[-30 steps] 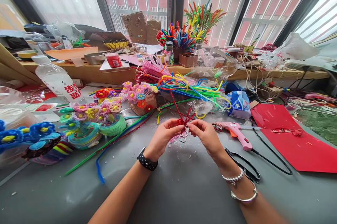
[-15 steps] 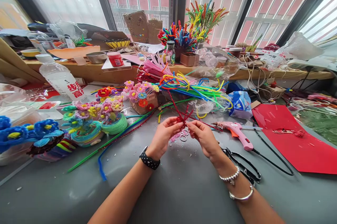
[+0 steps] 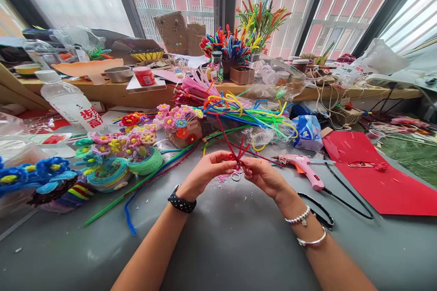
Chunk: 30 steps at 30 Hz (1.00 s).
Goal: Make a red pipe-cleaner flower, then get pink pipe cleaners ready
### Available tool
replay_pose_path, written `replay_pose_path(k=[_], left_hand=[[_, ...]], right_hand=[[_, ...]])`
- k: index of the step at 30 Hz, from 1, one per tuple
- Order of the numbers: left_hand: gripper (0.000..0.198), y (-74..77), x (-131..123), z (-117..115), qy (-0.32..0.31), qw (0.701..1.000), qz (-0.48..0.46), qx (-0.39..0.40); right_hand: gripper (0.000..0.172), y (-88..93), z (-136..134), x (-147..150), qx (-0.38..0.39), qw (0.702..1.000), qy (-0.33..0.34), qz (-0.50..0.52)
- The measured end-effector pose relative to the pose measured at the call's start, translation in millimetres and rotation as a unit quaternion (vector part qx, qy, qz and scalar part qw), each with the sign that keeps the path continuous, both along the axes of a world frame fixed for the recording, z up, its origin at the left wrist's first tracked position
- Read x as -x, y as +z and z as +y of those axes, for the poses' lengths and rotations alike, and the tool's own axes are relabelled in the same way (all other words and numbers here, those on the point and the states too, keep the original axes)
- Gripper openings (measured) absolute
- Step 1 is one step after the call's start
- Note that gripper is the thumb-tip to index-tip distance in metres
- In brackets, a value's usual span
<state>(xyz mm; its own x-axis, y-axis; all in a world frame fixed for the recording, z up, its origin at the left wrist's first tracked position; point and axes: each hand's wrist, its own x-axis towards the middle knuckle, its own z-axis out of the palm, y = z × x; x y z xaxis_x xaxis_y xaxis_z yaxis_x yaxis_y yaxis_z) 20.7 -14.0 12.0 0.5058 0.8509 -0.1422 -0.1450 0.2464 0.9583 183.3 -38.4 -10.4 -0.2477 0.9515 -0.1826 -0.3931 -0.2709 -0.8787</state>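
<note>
Pinching the red tinsel stems [image 3: 241, 150] between their fingers [image 3: 223, 168] above the worktop [image 3: 218, 245], the left hand [image 3: 206, 170] and right hand [image 3: 268, 177] were apparently at a twisting step, whose next move probably called for steady hold.

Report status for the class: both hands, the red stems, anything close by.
Left hand and right hand pinching red glittery stems. Stems crossed, several ends splayed upward. Pink glue gun beside right hand, not between hands.

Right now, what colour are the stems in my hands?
Red; the stems show best in the head view.
</note>
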Motion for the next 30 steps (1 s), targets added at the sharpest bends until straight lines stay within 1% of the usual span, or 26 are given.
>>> replay_pose_path(k=[4, 7, 12, 16, 21, 24, 27, 30], left_hand=[[0.018, 2.0, 2, 1, -0.015, 0.998, 0.043, -0.044], [0.016, 0.8, 1, 1, -0.019, 0.997, 0.055, -0.051], [0.015, -4.1, -3, 1, 0.016, 0.998, 0.037, -0.044], [0.016, -6.6, -4, 0, 0.033, 0.998, 0.034, -0.036], [0.018, -4.0, -4, 0, -0.012, 0.998, 0.041, -0.046], [0.018, -3.6, -4, 0, -0.009, 0.997, 0.052, -0.064], [0.018, -4.4, -5, 0, 0.017, 0.997, 0.051, -0.058], [0.018, -5.3, -8, -2, 0.047, 0.998, 0.030, -0.043]], right_hand=[[0.016, -0.2, 0, -3, -0.002, 1.000, 0.001, -0.018], [0.017, -0.9, -1, -3, -0.010, 1.000, 0.016, -0.023], [0.022, -2.0, -2, 1, -0.009, 1.000, 0.010, -0.001], [0.021, -2.7, -1, 2, -0.009, 1.000, 0.010, -0.012], [0.018, -2.6, -1, 0, -0.020, 0.999, 0.021, -0.044], [0.018, -1.9, -1, 0, -0.022, 0.998, 0.035, -0.052], [0.019, -2.4, -1, 1, -0.004, 0.999, 0.044, -0.020], [0.017, -5.3, -1, 4, 0.033, 0.998, 0.029, 0.042]])
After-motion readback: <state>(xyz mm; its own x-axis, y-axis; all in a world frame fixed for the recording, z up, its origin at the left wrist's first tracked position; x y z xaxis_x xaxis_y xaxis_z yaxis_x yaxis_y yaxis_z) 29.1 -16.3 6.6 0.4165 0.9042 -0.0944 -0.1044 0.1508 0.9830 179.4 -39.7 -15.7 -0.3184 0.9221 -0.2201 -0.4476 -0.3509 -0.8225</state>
